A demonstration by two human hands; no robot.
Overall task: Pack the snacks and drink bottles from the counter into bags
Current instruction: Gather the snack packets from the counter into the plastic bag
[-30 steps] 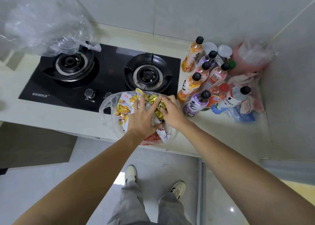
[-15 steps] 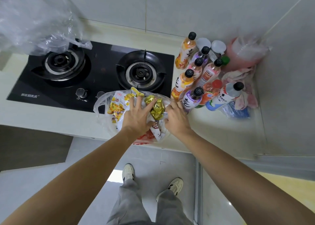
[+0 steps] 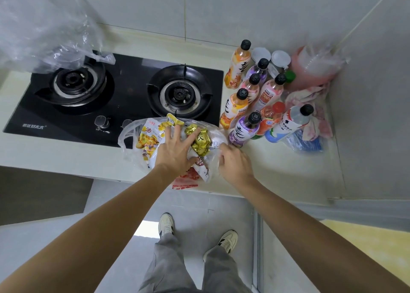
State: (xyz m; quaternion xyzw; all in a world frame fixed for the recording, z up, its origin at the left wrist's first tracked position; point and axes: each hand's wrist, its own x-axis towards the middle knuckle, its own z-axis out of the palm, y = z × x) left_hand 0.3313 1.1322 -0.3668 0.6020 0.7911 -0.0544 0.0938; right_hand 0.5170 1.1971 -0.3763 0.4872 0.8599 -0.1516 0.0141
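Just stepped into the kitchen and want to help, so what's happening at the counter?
A person is packing snacks into a clear plastic bag at the counter's front edge, beside the stove. The left hand presses flat on the snack packets inside, while the right hand grips the bag's right side. The drink bottles stand unpacked in the corner to the right. Another clear bag sits over the far left burner.

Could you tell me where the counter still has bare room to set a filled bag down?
Bare counter lies between the right hand, the bottle cluster and the right wall. A thin strip fronts the stove. The back corner is crowded with bottles and a pink container.
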